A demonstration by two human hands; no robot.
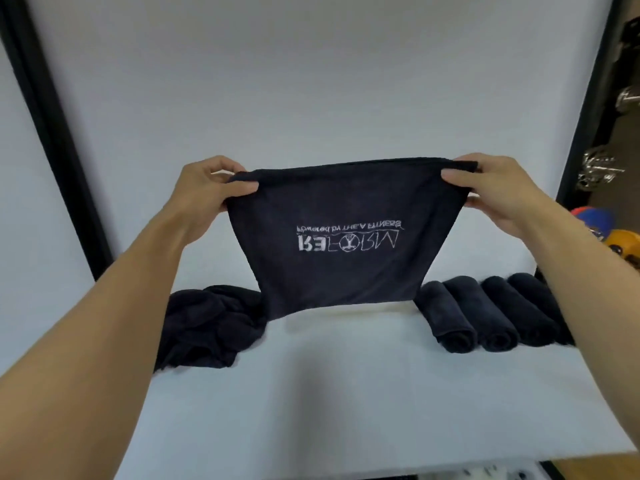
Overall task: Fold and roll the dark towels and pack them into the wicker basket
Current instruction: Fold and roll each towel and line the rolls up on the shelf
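I hold a dark towel [341, 216] stretched flat in the air above the white table [311, 393]. Its white printed logo hangs upside down and faces me. My left hand [211, 188] pinches the top left corner and my right hand [498, 192] pinches the top right corner. The lower edge of the towel hangs just above the tabletop. A loose heap of dark towels [207, 327] lies on the table at the left. Several rolled dark towels [485, 313] lie side by side at the right, partly behind my right forearm. No wicker basket is in view.
A white wall panel [311, 81] rises behind the table, framed by black posts [52, 133] at left and right. Past the right post, metal equipment [599, 168] and coloured balls [609, 233] show. The table's front edge runs near the bottom.
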